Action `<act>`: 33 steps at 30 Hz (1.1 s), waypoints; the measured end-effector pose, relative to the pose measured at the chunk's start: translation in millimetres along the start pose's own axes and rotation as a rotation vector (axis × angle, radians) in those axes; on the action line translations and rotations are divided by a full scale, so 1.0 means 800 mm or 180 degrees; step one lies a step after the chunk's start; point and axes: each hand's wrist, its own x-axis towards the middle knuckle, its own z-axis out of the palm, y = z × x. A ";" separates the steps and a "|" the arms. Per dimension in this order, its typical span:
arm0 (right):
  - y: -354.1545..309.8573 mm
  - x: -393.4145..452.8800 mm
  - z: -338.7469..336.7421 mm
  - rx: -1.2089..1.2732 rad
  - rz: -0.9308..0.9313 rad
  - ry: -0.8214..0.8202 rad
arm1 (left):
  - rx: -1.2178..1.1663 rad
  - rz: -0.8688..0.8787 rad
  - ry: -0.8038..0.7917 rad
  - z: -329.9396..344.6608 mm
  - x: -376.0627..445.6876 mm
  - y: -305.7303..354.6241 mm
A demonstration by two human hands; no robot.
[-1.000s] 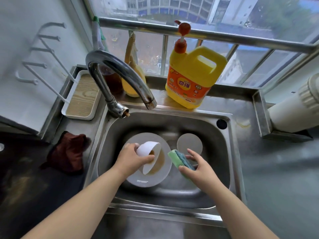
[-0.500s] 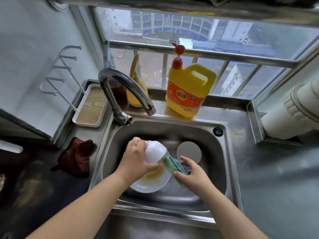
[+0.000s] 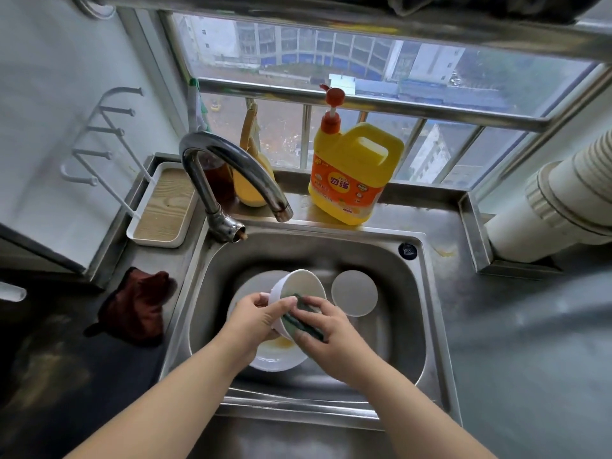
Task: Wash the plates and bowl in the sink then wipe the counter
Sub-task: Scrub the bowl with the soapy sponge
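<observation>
stainless steel all round me: the steel sink basin (image 3: pixel 410 293) holds everything i am working on. my left hand (image 3: pixel 256 318) grips the small white round bowl (image 3: pixel 299 286) by its near rim and wall, thumb curled over the lip, holding it up above the large white plate smeared with yellow sauce (image 3: pixel 275 357) that lies flat on the sink floor. my right hand (image 3: pixel 326 332) is curled round the green scouring sponge (image 3: pixel 304 318), pressing it into the bowl at the near rim. i judge this to be the scrubbing of the bowl, early in the task, with both plates not yet washed and the desk (image 3: pixel 530 342) not yet wiped. next i should need to work the sponge round the inside while turning the bowl in my left hand, keeping a firm pinch because a wet rim will slip, then rinse under the curved chrome tap (image 3: pixel 231 167), which is not running that i can see. the bowl is tilted on its side, its mouth facing up and toward me and rather to the right, its base toward the left. being round, it has no real long axis. the small white round plate (image 3: pixel 354 293) lies flat just right of the bowl, apart from it.
</observation>
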 end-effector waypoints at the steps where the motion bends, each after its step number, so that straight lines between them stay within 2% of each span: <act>1: 0.003 0.001 -0.006 -0.0372 -0.0182 -0.0087 | 0.0005 0.0000 -0.0011 -0.003 0.000 0.003; 4: 0.006 0.007 -0.023 -0.1403 -0.0746 -0.0094 | 0.0154 0.0011 -0.0028 -0.006 0.006 0.012; 6: -0.003 0.014 -0.029 -0.1535 -0.0616 -0.0157 | 0.0140 0.0003 -0.0124 -0.005 0.010 0.019; 7: -0.008 0.017 -0.029 -0.1335 -0.0408 -0.0168 | 0.0096 -0.0013 -0.0230 -0.005 0.012 0.022; 11: -0.026 0.023 -0.028 0.0964 0.0484 0.0164 | -0.0063 0.0025 -0.0793 -0.004 0.011 0.018; 14: -0.031 0.021 -0.026 0.2130 0.1045 0.0136 | -0.0351 0.0217 -0.0822 -0.001 0.009 0.017; 18: -0.038 0.019 -0.033 0.3413 0.1063 -0.0015 | -0.0383 0.0419 -0.0912 -0.002 0.005 0.016; 21: -0.037 0.017 -0.035 0.3331 0.0739 -0.0106 | -0.0449 0.0535 -0.1055 0.000 0.002 0.024; 27: -0.034 0.015 -0.040 0.1904 0.0216 -0.0120 | -0.0216 0.0149 -0.1086 0.005 -0.006 0.050; 28: -0.033 0.014 -0.042 0.1934 0.0239 -0.0159 | -0.0126 0.0020 -0.1076 0.005 -0.007 0.052; 30: -0.032 0.011 -0.046 0.2494 0.0419 -0.0234 | 0.0077 -0.0119 -0.1018 0.005 -0.007 0.054; 33: -0.041 0.007 -0.050 0.3320 0.0648 -0.0236 | 0.0282 0.0028 -0.1090 -0.001 -0.006 0.054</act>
